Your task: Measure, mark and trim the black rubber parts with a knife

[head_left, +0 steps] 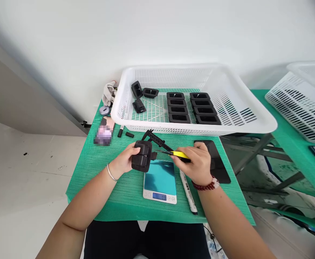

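Note:
My left hand (127,158) is closed on a black moulded part (141,156), thumb on its near face, and holds it up beside the kitchen scale. A small tab (154,155) sticks out from the part's right side. In my right hand (197,162) is a yellow utility knife (180,154), its blade pointing left toward that tab. Whether the blade touches it I cannot tell. Below them lies the digital scale (160,199) with a blue-green plate. A black caliper (159,140) rests behind, partly hidden by the part and my right hand.
A large white basket (195,128) stands at the back, holding black parts (179,118) in two stacked rows and several loose ones at left. Around the scale are a white marker (187,192), a dark phone-like slab (219,165) and a black cap (129,134). Another basket (295,104) stands right.

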`<state>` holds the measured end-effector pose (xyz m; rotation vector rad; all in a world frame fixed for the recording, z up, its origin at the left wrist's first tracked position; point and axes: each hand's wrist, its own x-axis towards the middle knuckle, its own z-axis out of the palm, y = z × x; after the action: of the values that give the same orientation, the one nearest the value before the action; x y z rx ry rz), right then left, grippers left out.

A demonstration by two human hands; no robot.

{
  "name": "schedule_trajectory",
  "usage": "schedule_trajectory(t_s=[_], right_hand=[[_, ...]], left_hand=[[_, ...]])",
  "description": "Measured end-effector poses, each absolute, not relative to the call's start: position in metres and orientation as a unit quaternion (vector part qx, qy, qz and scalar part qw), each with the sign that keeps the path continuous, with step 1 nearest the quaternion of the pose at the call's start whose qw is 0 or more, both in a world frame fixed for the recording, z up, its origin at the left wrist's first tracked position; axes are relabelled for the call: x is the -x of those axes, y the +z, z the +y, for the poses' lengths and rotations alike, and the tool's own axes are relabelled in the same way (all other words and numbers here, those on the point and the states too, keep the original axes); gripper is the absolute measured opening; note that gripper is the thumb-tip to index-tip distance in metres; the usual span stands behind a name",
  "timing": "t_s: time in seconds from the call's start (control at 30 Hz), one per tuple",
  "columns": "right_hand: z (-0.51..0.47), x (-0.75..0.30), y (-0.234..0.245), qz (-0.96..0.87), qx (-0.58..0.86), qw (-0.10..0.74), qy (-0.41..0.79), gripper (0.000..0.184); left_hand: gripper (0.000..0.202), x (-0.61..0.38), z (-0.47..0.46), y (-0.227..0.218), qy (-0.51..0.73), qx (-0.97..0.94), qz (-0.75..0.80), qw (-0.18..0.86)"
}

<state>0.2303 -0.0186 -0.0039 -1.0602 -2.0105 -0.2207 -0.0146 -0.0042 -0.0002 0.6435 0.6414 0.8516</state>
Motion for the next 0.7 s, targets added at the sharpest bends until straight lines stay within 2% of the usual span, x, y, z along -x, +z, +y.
schedule_trajectory(t_s=[0.17, 0.43, 0.7], right_hand=[[-0.0215, -0.2252, -0.0034, -0.849, 0.355, 0.389, -0.045, 0.020], [-0.0193, -0.2261, -0.0060, -0.824, 0.415, 0.366, -0.121, 0.017], [-0.0201, -0.2230, -0.0064, -0.841, 0.413, 0.328, -0.118, 0.023]], left_hand=[[0.037, 0.0123, 0.0004, -0.0018, 0.473, -0.241, 0.341, 0.776], [0.036, 0.0092, 0.0009, 0.0023, 0.514, -0.232, 0.350, 0.748], [0.040, 0.0091, 0.0021, 0.0052, 0.546, -0.238, 0.378, 0.708]])
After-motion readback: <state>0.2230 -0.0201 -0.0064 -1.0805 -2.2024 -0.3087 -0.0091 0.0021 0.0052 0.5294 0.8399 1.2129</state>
